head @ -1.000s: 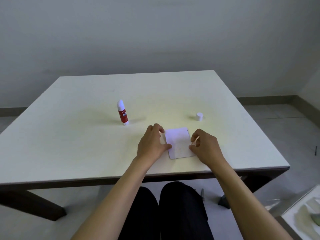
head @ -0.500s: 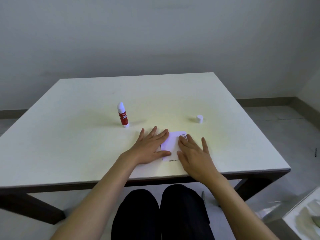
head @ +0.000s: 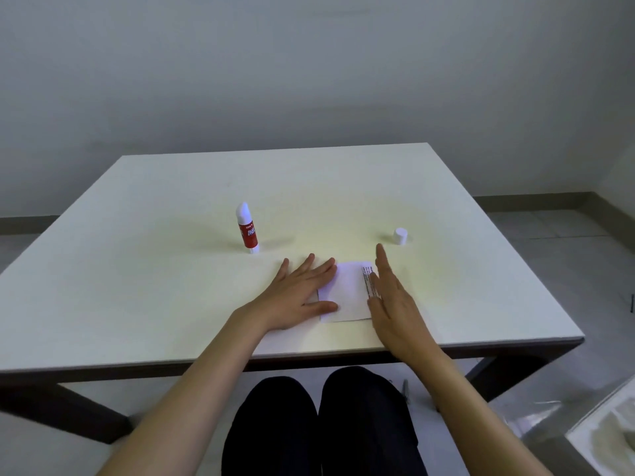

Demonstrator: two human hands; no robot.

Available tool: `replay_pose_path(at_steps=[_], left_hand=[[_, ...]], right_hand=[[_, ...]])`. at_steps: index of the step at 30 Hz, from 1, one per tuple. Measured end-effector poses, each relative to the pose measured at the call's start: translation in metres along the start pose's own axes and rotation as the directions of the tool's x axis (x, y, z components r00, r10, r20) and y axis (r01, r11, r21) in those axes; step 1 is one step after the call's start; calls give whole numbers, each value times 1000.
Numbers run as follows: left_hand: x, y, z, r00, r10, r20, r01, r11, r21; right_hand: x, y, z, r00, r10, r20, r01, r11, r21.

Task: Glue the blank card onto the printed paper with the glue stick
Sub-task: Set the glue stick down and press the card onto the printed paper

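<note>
Where half a second ago the right hand (head: pixel 395 304) lay flat over the blank card (head: pixel 345 292), it has slid rightward — fingers straight, gripping nothing — baring a printed strip of the printed paper (head: pixel 367 280). The left hand (head: pixel 295 297) stays spread flat, hiding the card's left edge; the print is illegible.

Left hand (head: pixel 294 297) covers blank card (head: pixel 345 293) left edge. Printed paper (head: pixel 368 281) mostly hidden, text unreadable. Lower-right object cropped
</note>
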State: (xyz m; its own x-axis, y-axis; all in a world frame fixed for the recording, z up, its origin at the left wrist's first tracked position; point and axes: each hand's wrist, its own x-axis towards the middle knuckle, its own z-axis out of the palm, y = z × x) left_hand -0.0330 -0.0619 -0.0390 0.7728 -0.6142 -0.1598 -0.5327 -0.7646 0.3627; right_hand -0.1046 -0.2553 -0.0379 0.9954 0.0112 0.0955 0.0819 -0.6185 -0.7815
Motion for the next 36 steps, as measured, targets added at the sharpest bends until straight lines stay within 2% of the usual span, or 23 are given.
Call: replay_pose_path(at_steps=[4,7,10,17,24,26,27,29,30,32,34,36], left_hand=[[7,9,1,1000,29,1,-29,1000,-1],[8,11,1,1000,21,3,-21,1000,-1],[8,11,0,1000,18,6,-18,1000,9],[9,13,2,1000,17,-1,-17,1000,-2],[9,15,-2,1000,12,19,-12,1000,22],[9,16,-5,1000,6,26,-8,998,62],[10,17,-6,1000,4,25,-6,996,90],[11,19,-10,1000,-3,22,0,990,141],[12,20,-11,1000,-7,22,3,987,162],[14,20,-12,1000,-14,22,9,982,186],[14,19,-11,1000,-15,20,11,984,178],[12,19,-10,1000,-13,3,13,990,140]], right_hand=[[5,-2,-6,997,74,-2,-71,959,275],[4,0,-9,997,79,-17,-66,919,388],[4,2,-10,985,158,-72,-106,877,469],[5,1,-11,977,197,-79,-132,855,502],[6,1,-10,984,163,-67,-114,877,466],[4,0,-10,993,109,-49,-82,919,385],[3,0,-9,998,58,-31,-46,956,291],[-1,-1,-6,997,-55,46,57,998,-35],[-3,0,-4,992,-81,100,104,965,-242],[-7,5,-1,987,-53,149,129,816,-563],[-9,6,0,990,-14,141,104,752,-652],[-8,5,0,990,-3,141,91,775,-625]])
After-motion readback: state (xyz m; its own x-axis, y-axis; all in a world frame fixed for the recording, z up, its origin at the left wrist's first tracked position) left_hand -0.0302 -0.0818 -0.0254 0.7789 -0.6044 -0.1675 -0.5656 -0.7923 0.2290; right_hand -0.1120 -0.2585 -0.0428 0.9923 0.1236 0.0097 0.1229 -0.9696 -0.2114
